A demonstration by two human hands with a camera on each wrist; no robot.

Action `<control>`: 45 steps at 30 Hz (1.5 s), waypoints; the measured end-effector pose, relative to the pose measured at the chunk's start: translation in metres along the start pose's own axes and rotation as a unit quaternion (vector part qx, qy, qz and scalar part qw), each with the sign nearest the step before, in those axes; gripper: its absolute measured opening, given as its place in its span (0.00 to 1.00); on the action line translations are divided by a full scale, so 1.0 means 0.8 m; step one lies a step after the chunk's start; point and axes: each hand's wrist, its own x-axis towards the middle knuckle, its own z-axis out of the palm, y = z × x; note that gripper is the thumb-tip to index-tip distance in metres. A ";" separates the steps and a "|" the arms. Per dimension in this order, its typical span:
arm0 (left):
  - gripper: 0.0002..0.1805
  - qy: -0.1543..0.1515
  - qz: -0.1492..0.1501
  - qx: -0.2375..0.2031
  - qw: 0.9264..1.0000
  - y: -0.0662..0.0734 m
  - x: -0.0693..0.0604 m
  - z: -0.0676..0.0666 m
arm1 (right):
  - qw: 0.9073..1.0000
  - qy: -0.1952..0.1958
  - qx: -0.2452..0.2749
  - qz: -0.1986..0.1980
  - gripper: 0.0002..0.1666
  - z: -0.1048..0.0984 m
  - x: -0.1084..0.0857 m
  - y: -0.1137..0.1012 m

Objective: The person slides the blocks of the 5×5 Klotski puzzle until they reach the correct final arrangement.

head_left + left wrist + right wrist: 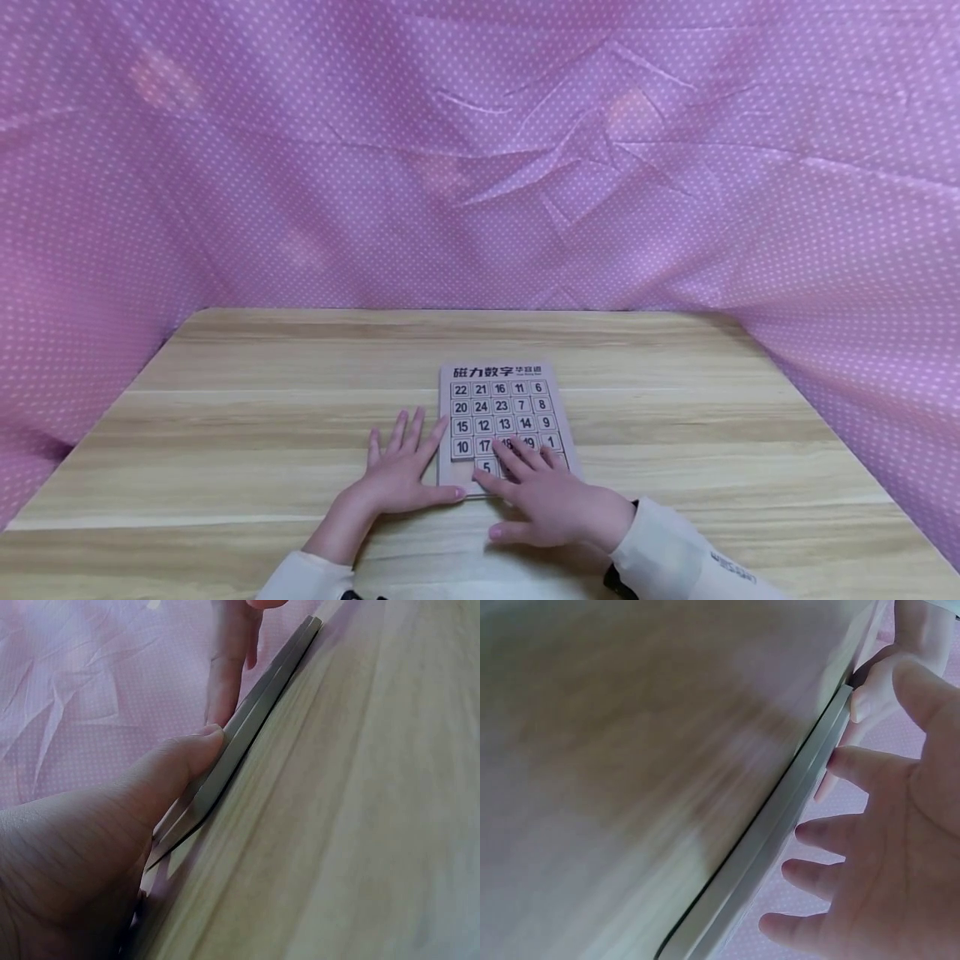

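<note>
A sliding number puzzle point(446, 392) lies flat on the table, a pale board with square numbered tiles in rows. Its lower-left cell shows bare board, with the 5 tile point(487, 467) just to the right. My left hand point(401, 479) spreads its fingers beside the board's left edge; the thumb rests on the near left corner, as the left wrist view also shows. Over the lower rows reaches my right hand point(555, 500), fingers apart and fairly straight. Its index fingertip touches the lower-left part of the 5 tile. The other fingers hide some bottom-row tiles.
The wood-grain table point(262, 375) extends on all sides of the puzzle. Pink dotted cloth point(480, 167) hangs behind the table and along both sides. White sleeves point(667, 546) cover both forearms, with dark bands at the wrists.
</note>
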 end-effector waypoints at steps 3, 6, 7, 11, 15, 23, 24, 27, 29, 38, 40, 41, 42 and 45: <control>0.54 -0.001 0.001 0.001 1.000 0.000 0.000 0.000 | 1.000 0.002 0.001 -0.004 0.41 0.000 -0.003 0.000; 0.54 -0.002 0.003 0.001 1.000 0.001 -0.002 -0.001 | 1.000 0.014 0.009 -0.009 0.41 0.002 -0.001 0.001; 0.54 -0.002 0.003 0.001 1.000 0.001 -0.002 -0.002 | 1.000 0.018 0.010 -0.010 0.41 0.003 0.001 0.001; 0.53 -0.001 0.005 0.001 1.000 0.000 -0.003 -0.004 | 1.000 0.023 0.005 0.000 0.43 0.001 0.020 0.003; 0.54 0.000 0.007 0.002 1.000 0.001 -0.003 -0.003 | 0.999 0.026 -0.009 0.030 0.47 -0.004 0.049 0.009; 0.54 -0.002 0.016 -0.006 1.000 0.001 -0.001 0.000 | 0.997 0.021 -0.006 0.079 0.49 -0.011 0.083 0.020; 0.54 -0.003 0.016 -0.006 1.000 0.002 0.000 0.000 | 0.997 0.021 -0.009 0.079 0.49 -0.012 0.083 0.020; 0.54 -0.003 0.011 -0.004 1.000 0.001 0.000 -0.001 | 0.997 0.021 -0.018 0.073 0.48 -0.014 0.080 0.018; 0.55 -0.004 0.005 0.006 1.000 0.002 0.000 -0.002 | 0.997 0.024 -0.016 0.066 0.47 -0.015 0.076 0.016; 0.55 0.000 0.009 0.005 1.000 -0.001 0.000 -0.005 | 0.999 0.007 -0.023 0.046 0.48 -0.015 0.062 0.004; 0.55 0.001 0.011 0.004 1.000 -0.001 0.000 -0.005 | 0.999 0.006 -0.027 0.044 0.49 -0.014 0.060 0.003; 0.55 0.002 0.012 0.001 1.000 -0.001 0.000 -0.005 | 0.999 0.007 -0.029 0.044 0.50 -0.013 0.060 0.003; 0.55 0.002 0.013 0.001 1.000 -0.001 0.000 -0.005 | 0.999 0.009 -0.028 0.044 0.50 -0.012 0.060 0.004; 0.55 0.003 0.014 0.000 1.000 -0.001 -0.001 -0.004 | 0.999 0.014 -0.014 0.045 0.50 -0.010 0.059 0.007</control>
